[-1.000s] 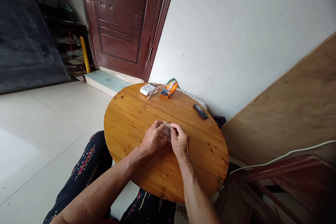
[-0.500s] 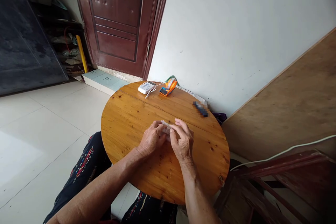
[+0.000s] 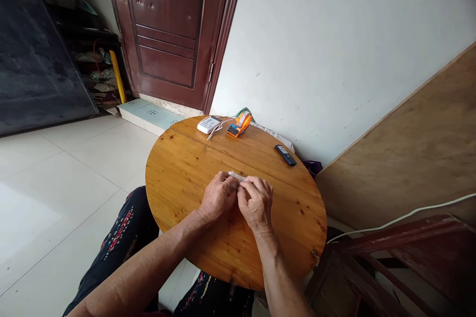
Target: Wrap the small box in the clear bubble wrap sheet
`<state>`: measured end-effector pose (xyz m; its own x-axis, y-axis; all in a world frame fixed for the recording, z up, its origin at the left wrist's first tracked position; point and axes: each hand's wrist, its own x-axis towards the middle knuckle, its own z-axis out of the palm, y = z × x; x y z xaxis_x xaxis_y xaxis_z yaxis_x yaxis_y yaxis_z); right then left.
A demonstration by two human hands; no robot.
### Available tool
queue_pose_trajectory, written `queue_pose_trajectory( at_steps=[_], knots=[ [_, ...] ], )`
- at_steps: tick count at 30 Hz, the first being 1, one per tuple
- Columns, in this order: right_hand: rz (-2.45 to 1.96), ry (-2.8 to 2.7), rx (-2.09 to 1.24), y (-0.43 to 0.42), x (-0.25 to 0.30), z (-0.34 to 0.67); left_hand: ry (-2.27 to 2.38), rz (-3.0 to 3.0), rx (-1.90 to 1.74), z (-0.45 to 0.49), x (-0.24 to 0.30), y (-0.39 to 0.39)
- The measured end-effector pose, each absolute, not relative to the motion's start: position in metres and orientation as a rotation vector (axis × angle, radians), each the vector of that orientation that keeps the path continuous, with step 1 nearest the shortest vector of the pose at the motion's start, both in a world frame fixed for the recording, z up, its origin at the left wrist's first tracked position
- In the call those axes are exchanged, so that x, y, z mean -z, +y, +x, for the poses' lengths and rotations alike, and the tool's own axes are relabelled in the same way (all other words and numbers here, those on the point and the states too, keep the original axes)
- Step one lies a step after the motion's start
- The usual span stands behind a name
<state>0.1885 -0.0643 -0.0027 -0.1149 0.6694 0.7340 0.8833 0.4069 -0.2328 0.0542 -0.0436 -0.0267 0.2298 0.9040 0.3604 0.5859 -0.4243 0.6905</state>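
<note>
A small whitish, see-through wrapped bundle [image 3: 236, 175], which looks like plastic wrap, lies between my hands over the middle of the round wooden table [image 3: 174, 173]. My left hand [image 3: 217, 195] is closed on its left part, fingers curled over it. From the right, my right hand [image 3: 256, 202] pinches the near side with thumb and bent fingers. Both sets of fingertips almost meet, covering most of the bundle. What is inside it, if anything, cannot be made out.
Along the table's far edge are a white box-shaped device [image 3: 208, 124] with a white cable and an orange tape dispenser [image 3: 240, 125]. A dark remote control [image 3: 285, 155] lies at the back right. Beyond stand a white wall [image 3: 316, 49] and a brown door [image 3: 167, 25].
My right fingers, partly raised and spread before, have curled down onto the bundle and closed. Less of the bundle shows now. My left hand keeps its hold. The view has shifted slightly.
</note>
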Motion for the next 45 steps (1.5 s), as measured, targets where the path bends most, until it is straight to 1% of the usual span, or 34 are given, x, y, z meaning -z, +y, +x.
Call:
queue_pose_trajectory(
  at_steps=[5,10,15,20,24,37,45],
  knots=[
    [-1.291,-1.554,0.247,-0.057,0.009,0.204,1.374,2.102,-1.03,0.054,0.028,-0.042],
    [-1.33,-1.713,0.244,-0.057,0.009,0.203,1.37,2.094,-1.027,0.054,0.027,-0.043],
    [-1.404,-1.914,0.398,-0.063,0.004,0.192,1.358,2.088,-1.055,0.054,0.027,-0.044],
    [-1.355,-1.852,0.434,-0.066,0.003,0.188,1.377,2.078,-1.034,0.055,0.025,-0.045],
    [-1.409,-1.895,0.443,-0.063,0.007,0.189,1.38,2.085,-1.032,0.055,0.022,-0.045],
    [-1.377,-1.955,0.38,-0.063,0.004,0.186,1.381,2.074,-1.019,0.055,0.02,-0.047],
    [-1.301,-1.821,0.355,-0.06,0.01,0.191,1.319,2.004,-1.105,0.052,0.026,-0.048]
  ],
)
